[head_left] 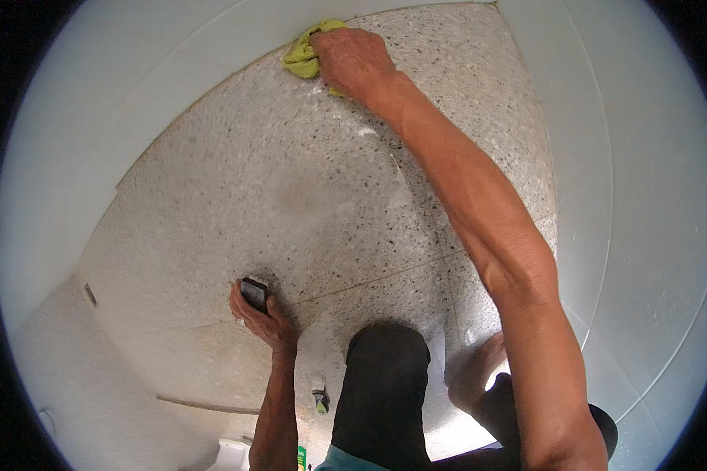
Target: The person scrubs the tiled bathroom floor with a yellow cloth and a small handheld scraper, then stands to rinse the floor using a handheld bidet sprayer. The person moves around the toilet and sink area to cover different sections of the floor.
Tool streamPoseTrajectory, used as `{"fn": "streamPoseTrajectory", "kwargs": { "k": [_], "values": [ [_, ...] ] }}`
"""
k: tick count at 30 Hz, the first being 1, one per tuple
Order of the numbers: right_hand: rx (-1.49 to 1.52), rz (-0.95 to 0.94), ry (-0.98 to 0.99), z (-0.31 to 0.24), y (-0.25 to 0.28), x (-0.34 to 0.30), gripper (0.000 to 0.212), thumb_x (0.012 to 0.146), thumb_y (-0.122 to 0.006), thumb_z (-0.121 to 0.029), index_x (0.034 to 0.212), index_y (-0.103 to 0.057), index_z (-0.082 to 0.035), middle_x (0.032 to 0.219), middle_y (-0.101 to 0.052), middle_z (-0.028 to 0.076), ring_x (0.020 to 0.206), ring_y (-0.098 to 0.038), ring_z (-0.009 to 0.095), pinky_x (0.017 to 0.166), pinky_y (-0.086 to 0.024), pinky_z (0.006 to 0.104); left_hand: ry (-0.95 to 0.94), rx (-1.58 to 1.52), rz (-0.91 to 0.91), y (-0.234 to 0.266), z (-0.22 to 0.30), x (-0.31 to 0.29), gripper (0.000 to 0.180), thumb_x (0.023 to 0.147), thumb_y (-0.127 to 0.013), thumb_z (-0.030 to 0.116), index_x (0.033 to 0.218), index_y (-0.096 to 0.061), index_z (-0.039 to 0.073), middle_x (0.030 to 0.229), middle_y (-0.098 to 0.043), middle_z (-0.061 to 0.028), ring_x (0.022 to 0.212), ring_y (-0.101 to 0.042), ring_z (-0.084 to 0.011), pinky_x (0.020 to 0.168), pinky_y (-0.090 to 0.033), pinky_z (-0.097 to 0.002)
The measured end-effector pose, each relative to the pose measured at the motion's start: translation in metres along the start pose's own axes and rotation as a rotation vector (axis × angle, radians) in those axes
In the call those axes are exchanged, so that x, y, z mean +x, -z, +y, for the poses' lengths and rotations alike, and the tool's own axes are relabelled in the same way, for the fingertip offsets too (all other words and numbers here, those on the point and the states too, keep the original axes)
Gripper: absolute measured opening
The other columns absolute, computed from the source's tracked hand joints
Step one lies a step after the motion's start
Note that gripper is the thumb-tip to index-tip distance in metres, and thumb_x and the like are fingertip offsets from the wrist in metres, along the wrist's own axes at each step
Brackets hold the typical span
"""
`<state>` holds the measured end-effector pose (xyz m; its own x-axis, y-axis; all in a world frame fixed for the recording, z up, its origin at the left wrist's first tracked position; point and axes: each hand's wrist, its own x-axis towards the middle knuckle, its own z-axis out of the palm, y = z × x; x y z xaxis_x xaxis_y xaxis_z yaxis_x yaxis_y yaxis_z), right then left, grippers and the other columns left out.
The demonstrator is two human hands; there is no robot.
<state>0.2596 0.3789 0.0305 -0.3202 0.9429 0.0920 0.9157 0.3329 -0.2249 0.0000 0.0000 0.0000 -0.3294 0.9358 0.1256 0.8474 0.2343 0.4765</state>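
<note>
At the far edge of the speckled floor, my right hand (353, 64) is closed on a crumpled yellow-green cloth (301, 61). It presses the cloth down where the floor meets the pale wall. My left hand (265, 320) rests low on the floor, nearer to me and to the left. Its fingers wrap around a small dark block (254, 293) with a greyish top; its exact kind I cannot make out. Whitish streaks (367, 132) mark the floor just below the cloth.
Pale walls (165, 86) enclose the speckled floor (212, 196). My dark-clothed knee (389, 361) and bare foot (477, 371) are in the lower middle. Between left forearm and knee lies a small tool with a green end (320, 402). A white object (232, 454) stands at the bottom edge.
</note>
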Motion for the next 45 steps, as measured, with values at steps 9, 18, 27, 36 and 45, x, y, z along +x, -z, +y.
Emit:
{"fn": "streamPoseTrajectory", "kwargs": {
  "k": [9, 18, 27, 36, 45],
  "values": [
    [-0.115, 0.049, -0.131, 0.075, 0.023, -0.035, 0.053, 0.081, -0.061, -0.015, 0.133, -0.059, -0.029, 0.102, -0.071, 0.012, 0.088, -0.07, 0.031, 0.077, -0.056, 0.0447, -0.012, 0.074, 0.002, 0.028, 0.002, -0.007, 0.067, 0.1, -0.043, 0.049, 0.144, -0.032, -0.001, 0.143, -0.039, -0.024, 0.134, -0.033, -0.0441, 0.106, -0.029, -0.0589],
    [-0.154, -0.03, 0.053, 0.059, 0.031, -0.021, 0.048, 0.086, -0.055, -0.011, 0.132, -0.058, -0.025, 0.105, -0.07, 0.014, 0.095, -0.068, 0.032, 0.082, -0.055, 0.0452, -0.002, 0.05, 0.007, 0.024, 0.002, -0.003, 0.067, 0.1, -0.044, 0.049, 0.144, -0.033, -0.001, 0.143, -0.04, -0.0239, 0.133, -0.033, -0.0437, 0.106, -0.029, -0.0591],
    [-0.225, 0.154, -0.186, 0.175, 0.01, -0.047, 0.051, 0.088, -0.053, -0.015, 0.136, -0.055, -0.029, 0.109, -0.069, 0.013, 0.1, -0.066, 0.031, 0.087, -0.053, 0.0439, -0.015, 0.047, -0.002, 0.021, 0.005, 0.0, 0.067, 0.099, -0.046, 0.047, 0.144, -0.033, -0.001, 0.143, -0.041, -0.0226, 0.133, -0.034, -0.0433, 0.107, -0.028, -0.0585],
    [-0.146, -0.007, -0.118, 0.128, 0.047, -0.04, 0.054, 0.087, -0.049, -0.009, 0.135, -0.057, -0.032, 0.104, -0.07, 0.014, 0.095, -0.068, 0.032, 0.086, -0.053, 0.0463, -0.032, 0.081, 0.019, 0.024, 0.001, -0.003, 0.068, 0.1, -0.041, 0.05, 0.145, -0.033, -0.001, 0.14, -0.041, -0.0252, 0.129, -0.037, -0.0434, 0.102, -0.033, -0.0588],
    [-0.289, -0.047, -0.405, 0.177, 0.062, -0.051, 0.052, 0.087, -0.048, -0.014, 0.137, -0.055, -0.027, 0.105, -0.069, 0.019, 0.097, -0.067, 0.035, 0.084, -0.054, 0.0487, -0.035, 0.069, 0.008, 0.024, 0.005, -0.001, 0.066, 0.101, -0.041, 0.049, 0.144, -0.034, -0.001, 0.14, -0.041, -0.0261, 0.129, -0.038, -0.043, 0.102, -0.032, -0.0588]
  ]
}}
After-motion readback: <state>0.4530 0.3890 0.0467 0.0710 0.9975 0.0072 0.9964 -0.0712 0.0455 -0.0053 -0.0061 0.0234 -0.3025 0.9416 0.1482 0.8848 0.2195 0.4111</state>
